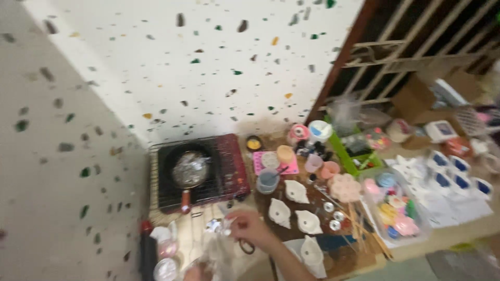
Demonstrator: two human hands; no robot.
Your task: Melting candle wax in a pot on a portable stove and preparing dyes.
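Observation:
My right hand reaches in from the bottom edge over a low wooden table. Its fingers are pinched on a small clear, shiny plastic piece. Crumpled clear plastic hangs just below it. A dark scissor-like loop shows under the hand. Only a sliver of my left hand appears at the bottom edge beside the plastic, and the blur hides its grip. Several white shell-shaped moulds lie just right of my right hand.
A dark red portable stove with a wire rack carries a small pan with a red handle. Cups, a pink tray, a green basket, a clear box of coloured pieces and white-and-blue boxes crowd the right. Speckled floor lies behind.

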